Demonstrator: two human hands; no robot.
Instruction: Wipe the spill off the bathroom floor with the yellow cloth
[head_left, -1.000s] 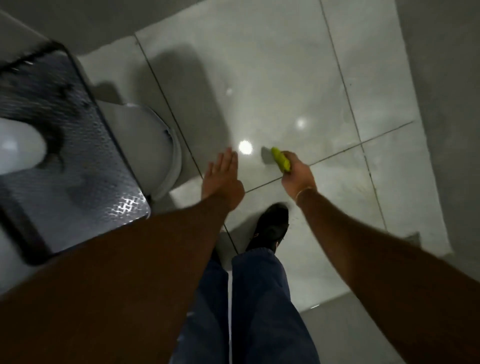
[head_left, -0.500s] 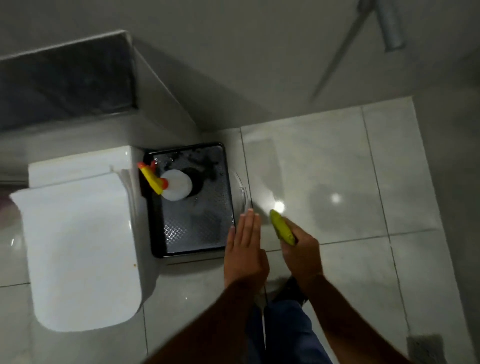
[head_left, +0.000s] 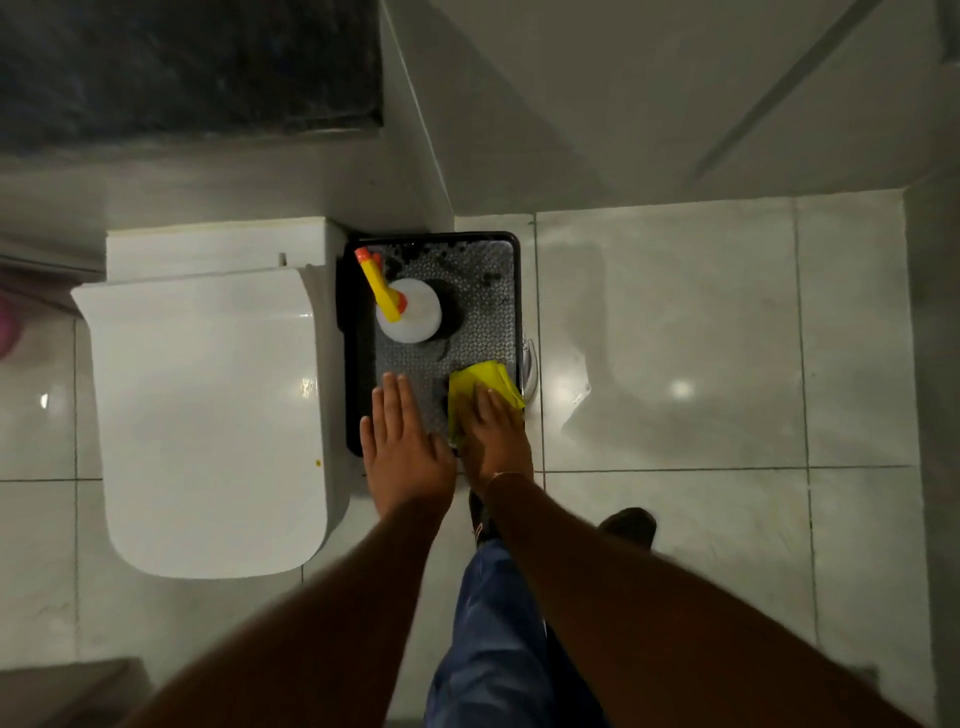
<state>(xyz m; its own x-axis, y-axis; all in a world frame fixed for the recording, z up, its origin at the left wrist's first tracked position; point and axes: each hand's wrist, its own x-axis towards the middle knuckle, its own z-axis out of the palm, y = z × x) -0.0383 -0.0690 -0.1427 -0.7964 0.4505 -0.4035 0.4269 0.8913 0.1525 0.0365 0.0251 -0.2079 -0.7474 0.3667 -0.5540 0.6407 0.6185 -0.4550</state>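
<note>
The yellow cloth (head_left: 480, 383) lies spread over the near right corner of a black patterned tray (head_left: 470, 270). My right hand (head_left: 493, 431) rests flat on the cloth, fingers over it. My left hand (head_left: 402, 441) hovers flat and open over the tray's near edge, just left of the right hand, holding nothing. A wet sheen (head_left: 587, 395) shows on the grey floor tiles to the right of the tray.
A white spray bottle (head_left: 410, 312) with a yellow and orange trigger stands on the tray. The white toilet (head_left: 208, 395) with shut lid is at the left. Walls close in at the back and right. My legs and dark shoes (head_left: 626, 525) stand below.
The view swung from the open floor back to the tray beside the toilet. My right hand carried the bunched cloth over the tray and laid it flat. The left hand followed alongside.
</note>
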